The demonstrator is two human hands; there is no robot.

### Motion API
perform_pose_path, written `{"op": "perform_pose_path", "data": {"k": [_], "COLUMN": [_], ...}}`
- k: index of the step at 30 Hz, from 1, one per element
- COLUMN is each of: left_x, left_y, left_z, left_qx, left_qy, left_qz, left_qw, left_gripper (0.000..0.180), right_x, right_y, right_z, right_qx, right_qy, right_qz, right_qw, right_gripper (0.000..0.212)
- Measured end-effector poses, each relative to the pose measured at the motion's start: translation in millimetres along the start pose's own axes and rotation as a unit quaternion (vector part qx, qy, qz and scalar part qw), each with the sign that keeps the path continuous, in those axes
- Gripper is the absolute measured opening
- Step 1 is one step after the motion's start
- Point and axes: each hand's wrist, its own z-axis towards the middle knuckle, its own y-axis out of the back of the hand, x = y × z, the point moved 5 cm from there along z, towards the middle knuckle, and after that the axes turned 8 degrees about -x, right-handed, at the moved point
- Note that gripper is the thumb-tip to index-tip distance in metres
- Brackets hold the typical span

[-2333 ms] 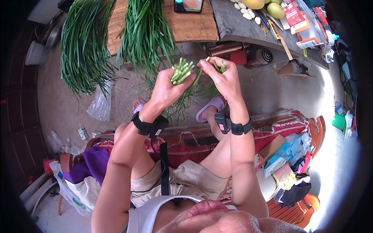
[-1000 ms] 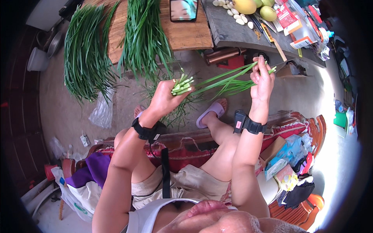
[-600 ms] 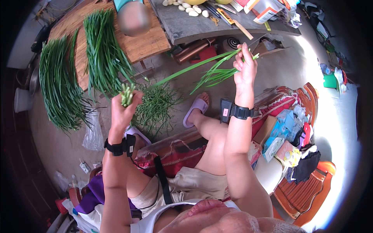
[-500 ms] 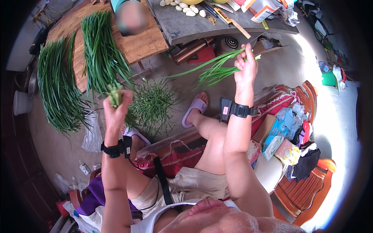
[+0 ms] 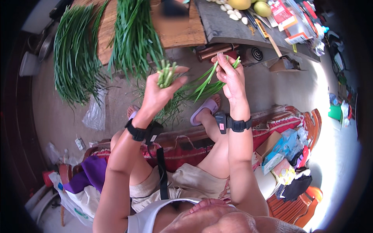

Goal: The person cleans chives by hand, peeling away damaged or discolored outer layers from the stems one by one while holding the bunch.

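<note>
Left hand point(image 5: 156, 90) grasps bunch point(image 5: 166, 75), pale ends up | right hand point(image 5: 233, 79) pinches a few stalks point(image 5: 206, 87) | both above floor point(image 5: 264, 87), in front of wooden surface point(image 5: 190, 39) | step: seemingly picking stalks over | next: likely calls for firm left grip, light right fingers

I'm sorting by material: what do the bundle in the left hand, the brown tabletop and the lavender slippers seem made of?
The bundle: plant stalks, from the pale green, blunt ends; too blurred for finish. The brown tabletop: probably wood, low sheen, from its streaky grain; veneer possible. The lavender slippers: likely foam or rubber, matte, from their smooth, even surface.
</note>
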Motion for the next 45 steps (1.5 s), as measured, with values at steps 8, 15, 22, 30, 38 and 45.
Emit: {"op": "perform_pose_path", "data": {"k": [8, 15, 22, 30, 38, 45], "left_x": [11, 12, 8, -16, -82, -113], "left_y": [-14, -10, -7, 0, -11, -27], "left_z": [4, 0, -6, -48, -119, -158], "left_qx": [0.028, 0.018, 0.004, -0.005, -0.026, 0.023], "left_qy": [-0.065, -0.064, -0.139, -0.103, -0.208, -0.203], "left_qz": [-0.04, -0.021, 0.021, -0.04, -0.066, -0.054], "left_qw": [0.997, 0.998, 0.99, 0.994, 0.976, 0.977], "left_gripper": [0.023, 0.024, 0.015, 0.014, 0.009, 0.015], "right_x": [-21, -24, -20, 38, 102, 163], "right_y": [-34, -39, -46, -63, -47, -29], "right_z": [-14, -16, -26, -72, -141, -185], "right_qx": [0.073, 0.1, 0.156, 0.169, 0.176, 0.183], "right_qy": [-0.055, -0.049, -0.034, 0.106, 0.222, 0.243], "right_qz": [-0.027, -0.103, -0.096, -0.152, -0.24, -0.287], "right_qw": [0.995, 0.988, 0.983, 0.968, 0.929, 0.908], "right_gripper": [0.03, 0.023, 0.024, 0.023, 0.025, 0.028]}}
